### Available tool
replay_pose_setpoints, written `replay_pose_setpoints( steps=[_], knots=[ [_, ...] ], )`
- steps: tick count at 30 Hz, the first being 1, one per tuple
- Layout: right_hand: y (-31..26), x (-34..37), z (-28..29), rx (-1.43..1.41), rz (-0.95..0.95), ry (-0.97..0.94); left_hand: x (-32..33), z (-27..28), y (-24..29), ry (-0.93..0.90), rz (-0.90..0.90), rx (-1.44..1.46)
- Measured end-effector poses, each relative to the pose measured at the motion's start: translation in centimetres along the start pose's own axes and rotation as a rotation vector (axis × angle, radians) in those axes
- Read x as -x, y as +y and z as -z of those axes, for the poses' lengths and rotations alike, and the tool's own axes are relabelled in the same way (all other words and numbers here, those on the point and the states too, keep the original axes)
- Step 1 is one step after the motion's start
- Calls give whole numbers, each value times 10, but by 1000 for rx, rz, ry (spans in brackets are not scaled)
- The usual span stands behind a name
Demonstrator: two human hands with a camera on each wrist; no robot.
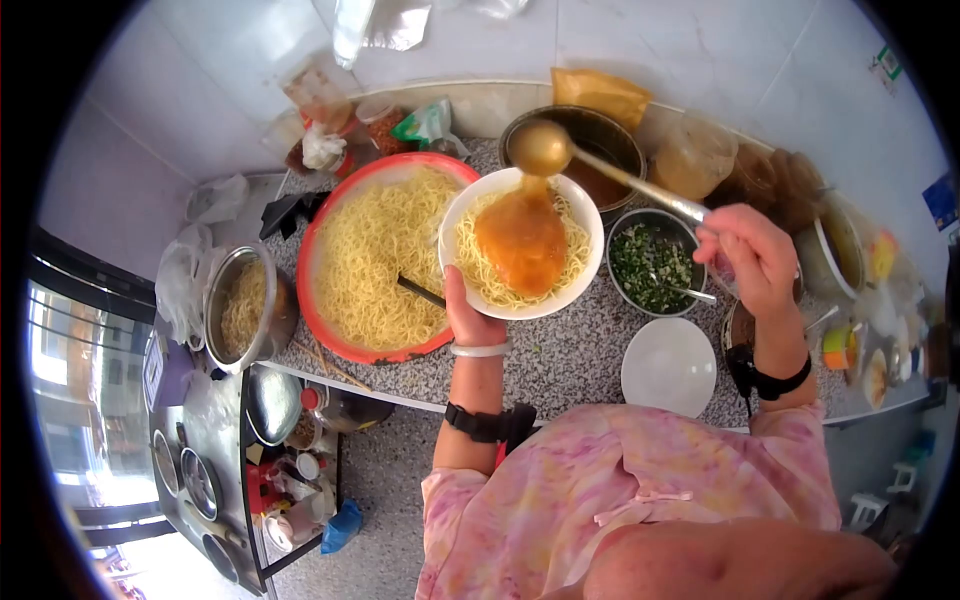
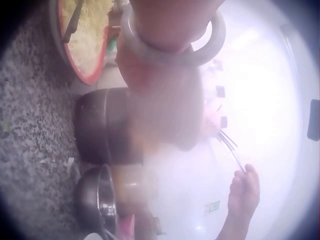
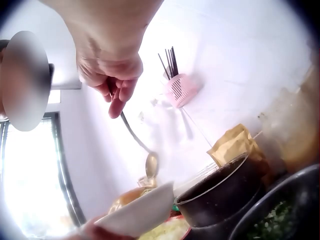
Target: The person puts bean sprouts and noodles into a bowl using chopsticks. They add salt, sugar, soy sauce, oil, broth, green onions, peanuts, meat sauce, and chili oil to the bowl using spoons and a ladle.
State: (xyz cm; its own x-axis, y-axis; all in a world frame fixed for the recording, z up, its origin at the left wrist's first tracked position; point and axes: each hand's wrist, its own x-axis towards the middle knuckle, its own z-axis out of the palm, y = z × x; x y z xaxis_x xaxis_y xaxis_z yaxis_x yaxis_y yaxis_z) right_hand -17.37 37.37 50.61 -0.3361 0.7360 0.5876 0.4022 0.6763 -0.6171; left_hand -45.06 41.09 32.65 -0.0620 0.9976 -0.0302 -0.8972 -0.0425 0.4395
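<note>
My left hand holds a white bowl by its near left edge, thumb on the rim. Noodles lie in the bowl under a pool of orange-brown sauce. The right hand grips the long handle of a ladle, whose head is over the bowl's far edge with sauce running down from it. In the right wrist view, the right hand has its fingers curled round the handle above the tilted-looking bowl. The left wrist view shows the bowl's blurred underside.
A red-rimmed basin of noodles stands left of the bowl, a dark pot behind it. To the right are a metal bowl of chopped greens and a white plate. A steel pot stands far left; jars and bags line the wall.
</note>
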Motion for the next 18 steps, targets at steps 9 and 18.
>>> replay_pose_setpoints(
  steps=[9,18],
  knots=[
    [144,-18,-61,-16,-322,59,9,5,4,29,36,-22],
    [107,-17,-8,-415,-657,443,10,6,13,17,-1,-41]
  ],
)
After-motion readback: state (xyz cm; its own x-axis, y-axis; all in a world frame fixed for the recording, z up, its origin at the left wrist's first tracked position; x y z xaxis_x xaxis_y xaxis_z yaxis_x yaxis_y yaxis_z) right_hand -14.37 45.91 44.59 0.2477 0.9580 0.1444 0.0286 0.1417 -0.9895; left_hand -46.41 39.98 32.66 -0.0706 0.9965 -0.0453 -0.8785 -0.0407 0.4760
